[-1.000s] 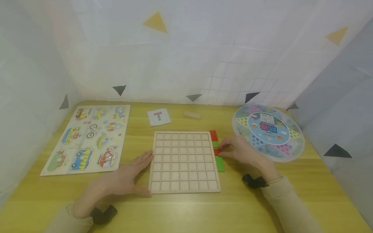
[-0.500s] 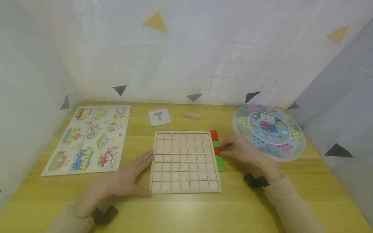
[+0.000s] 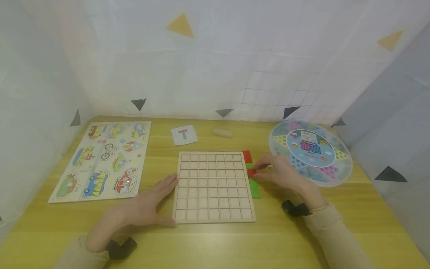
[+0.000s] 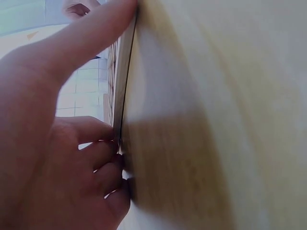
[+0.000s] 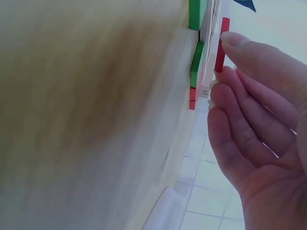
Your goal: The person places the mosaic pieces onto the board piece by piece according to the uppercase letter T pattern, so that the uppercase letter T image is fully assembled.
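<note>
My right hand [image 3: 282, 173] pinches a small red square tile [image 5: 222, 45] between thumb and fingertips, held up off the table beside the board's right edge. Flat on the table along that edge lie more red tiles [image 3: 246, 156] and green tiles [image 3: 254, 189]. The wooden grid board [image 3: 214, 187] has bare square cells. Against its left side, my left hand [image 3: 142, 207] is spread, with the thumb near the lower corner and fingertips at the edge. The left wrist view shows that thumb [image 4: 81, 43] and those fingers touching the board's side.
A vehicle puzzle board [image 3: 100, 160] lies at the left. Behind the grid board are a card with a red and green T pattern [image 3: 184, 135] and a small wooden block [image 3: 222, 133]. A round Chinese checkers box [image 3: 310, 153] lies at the right, near the right hand.
The red tile has come up off the table in my right hand, opening a gap above the lower green tile. My left hand has stayed in place at the board.
</note>
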`<move>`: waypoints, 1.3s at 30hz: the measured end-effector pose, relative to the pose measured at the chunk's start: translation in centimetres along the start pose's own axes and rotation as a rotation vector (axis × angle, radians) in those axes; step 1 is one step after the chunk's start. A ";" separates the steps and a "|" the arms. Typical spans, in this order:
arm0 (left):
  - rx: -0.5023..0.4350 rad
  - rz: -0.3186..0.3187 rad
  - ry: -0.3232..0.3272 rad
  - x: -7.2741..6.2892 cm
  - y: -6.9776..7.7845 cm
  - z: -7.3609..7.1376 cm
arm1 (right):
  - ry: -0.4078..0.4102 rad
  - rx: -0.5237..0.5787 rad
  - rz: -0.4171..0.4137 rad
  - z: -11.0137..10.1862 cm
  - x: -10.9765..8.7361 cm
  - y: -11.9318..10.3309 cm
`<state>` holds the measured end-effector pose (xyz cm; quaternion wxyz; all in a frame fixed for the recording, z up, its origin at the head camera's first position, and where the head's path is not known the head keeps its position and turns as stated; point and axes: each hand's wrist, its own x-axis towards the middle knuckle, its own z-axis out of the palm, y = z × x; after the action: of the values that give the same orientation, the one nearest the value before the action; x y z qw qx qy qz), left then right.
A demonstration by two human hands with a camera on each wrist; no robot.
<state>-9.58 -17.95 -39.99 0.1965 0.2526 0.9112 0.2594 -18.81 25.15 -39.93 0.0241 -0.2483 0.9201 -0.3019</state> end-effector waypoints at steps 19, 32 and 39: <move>0.011 0.008 0.024 -0.3 -0.3 0.2 | -0.016 -0.019 0.003 0.7 3.0 -3.6; -0.004 0.003 0.008 -0.1 -0.1 0.1 | -0.060 0.037 -0.013 2.5 6.1 -7.8; -0.017 -0.009 0.001 -0.1 0.2 0.0 | -0.072 0.019 -0.052 3.4 7.9 -9.8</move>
<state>-9.42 -17.84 -39.87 0.1993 0.2468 0.9102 0.2664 -20.77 12.82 -36.33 0.0516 -0.2826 0.9090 -0.3019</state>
